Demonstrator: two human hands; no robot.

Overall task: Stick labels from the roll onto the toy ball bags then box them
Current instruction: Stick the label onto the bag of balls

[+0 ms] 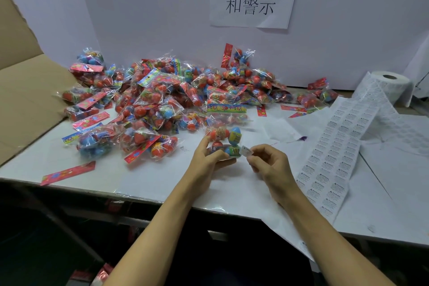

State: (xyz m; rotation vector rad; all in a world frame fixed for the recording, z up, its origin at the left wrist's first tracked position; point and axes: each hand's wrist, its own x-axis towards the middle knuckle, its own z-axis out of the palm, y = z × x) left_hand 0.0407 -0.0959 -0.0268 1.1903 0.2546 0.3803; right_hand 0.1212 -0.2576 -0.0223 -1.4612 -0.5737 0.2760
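Head view: L grip (210, 155) curled round toy ball bag (224, 143), long axis away from body; R grip (267, 160) pinching label (246, 151) just beside bag.

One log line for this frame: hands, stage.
left hand: holds toy bag | right hand: pinches label beside bag | stage: label not yet stuck

Two bare forearms in view; left hand (207, 158) and right hand (269, 165) ungloved; no sleeves, rings or watch visible.
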